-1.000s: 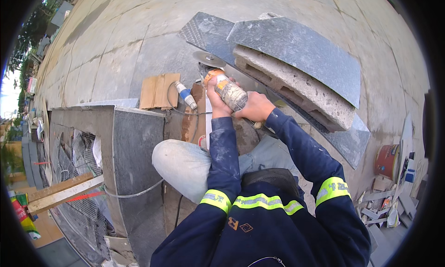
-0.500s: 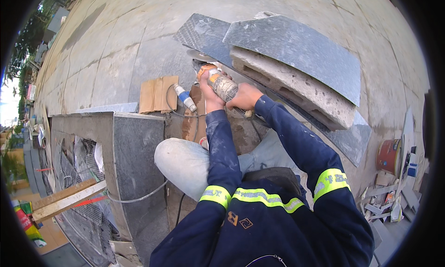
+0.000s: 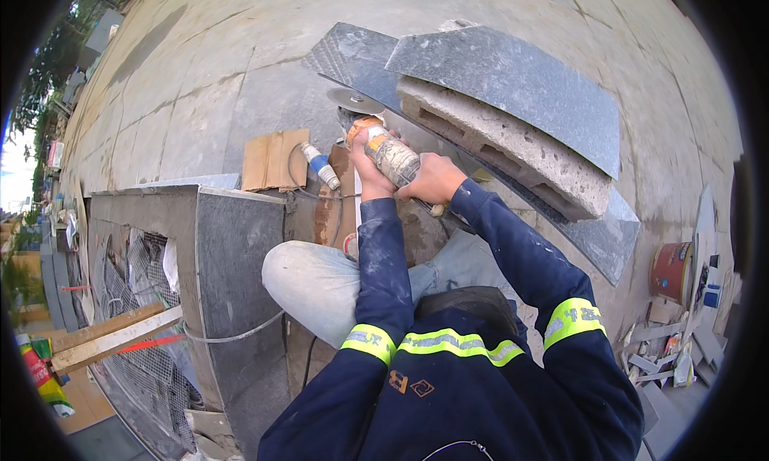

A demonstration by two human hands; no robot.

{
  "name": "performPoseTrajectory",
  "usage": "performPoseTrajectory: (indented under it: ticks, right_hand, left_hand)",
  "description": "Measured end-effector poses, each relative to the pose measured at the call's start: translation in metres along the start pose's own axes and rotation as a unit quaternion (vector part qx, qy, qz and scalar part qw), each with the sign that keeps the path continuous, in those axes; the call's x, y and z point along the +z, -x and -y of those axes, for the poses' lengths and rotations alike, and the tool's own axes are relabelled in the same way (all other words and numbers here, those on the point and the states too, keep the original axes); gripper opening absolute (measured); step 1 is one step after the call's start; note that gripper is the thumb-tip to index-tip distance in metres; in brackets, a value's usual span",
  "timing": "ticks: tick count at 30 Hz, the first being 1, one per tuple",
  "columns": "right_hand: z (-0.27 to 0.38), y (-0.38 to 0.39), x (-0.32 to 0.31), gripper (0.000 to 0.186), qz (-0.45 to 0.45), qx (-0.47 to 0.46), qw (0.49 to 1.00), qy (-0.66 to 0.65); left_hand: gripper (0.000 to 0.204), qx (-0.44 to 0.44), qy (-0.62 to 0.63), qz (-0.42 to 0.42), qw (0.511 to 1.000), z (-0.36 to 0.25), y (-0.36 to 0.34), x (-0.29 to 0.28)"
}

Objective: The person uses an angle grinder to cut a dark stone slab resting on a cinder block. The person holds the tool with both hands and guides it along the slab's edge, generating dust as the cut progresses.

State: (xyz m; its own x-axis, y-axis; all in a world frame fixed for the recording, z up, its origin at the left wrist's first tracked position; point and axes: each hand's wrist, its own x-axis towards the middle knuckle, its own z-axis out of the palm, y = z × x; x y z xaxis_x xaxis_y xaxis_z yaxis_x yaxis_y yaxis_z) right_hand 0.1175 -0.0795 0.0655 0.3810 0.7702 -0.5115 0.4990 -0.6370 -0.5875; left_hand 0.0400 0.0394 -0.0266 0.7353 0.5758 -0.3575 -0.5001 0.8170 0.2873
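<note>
Both my hands grip a worn orange and white angle grinder (image 3: 390, 155). My left hand (image 3: 370, 173) wraps its front part near the head, and my right hand (image 3: 435, 179) closes around the rear of the body. The grinder's round grey disc (image 3: 355, 101) faces up, beside the edge of a lower grey stone slab (image 3: 352, 56); whether it touches cannot be made out. An upper grey slab (image 3: 513, 84) with an angled end rests on a rough concrete block (image 3: 505, 148), which lies across the lower slab.
Left of my hands are a piece of brown cardboard (image 3: 268, 163) and a blue and white cable connector (image 3: 322, 168). A slab-faced low wall (image 3: 240, 277) stands by my knee. A red bucket (image 3: 670, 270) and stone offcuts (image 3: 657, 353) lie at the right.
The grinder has turned slightly, and its disc now shows as a wider oval. My right hand has shifted a little right and down with it.
</note>
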Motion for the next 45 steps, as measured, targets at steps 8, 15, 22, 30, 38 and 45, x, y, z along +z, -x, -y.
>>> performPoseTrajectory:
  ticks: [8, 15, 22, 30, 38, 45]
  right_hand:
    - [-0.007, 0.019, 0.006, 0.069, -0.031, 0.011, 0.999, 0.008]
    - [-0.006, 0.022, 0.0, 0.066, -0.012, 0.017, 1.0, -0.007]
    - [0.001, 0.009, -0.004, 0.065, -0.004, 0.01, 1.0, -0.012]
    - [0.003, -0.014, -0.004, 0.063, -0.001, 0.005, 1.0, -0.01]
    - [0.009, -0.029, -0.006, 0.063, 0.013, 0.033, 0.999, -0.015]
    - [0.007, -0.019, -0.003, 0.065, 0.003, 0.023, 1.0, -0.005]
  left_hand:
    - [0.044, -0.02, 0.012, 0.015, 1.0, 0.009, 0.02, 0.009]
    - [0.046, -0.027, 0.015, 0.023, 0.999, 0.012, 0.02, 0.007]
    - [0.049, -0.009, -0.01, 0.0, 1.0, 0.003, 0.013, 0.011]
    - [0.049, 0.023, -0.028, -0.007, 0.999, -0.005, -0.005, 0.01]
    - [0.047, -0.002, -0.003, 0.006, 1.0, -0.012, -0.026, -0.001]
    - [0.046, -0.006, 0.017, 0.006, 1.0, -0.008, -0.018, -0.002]
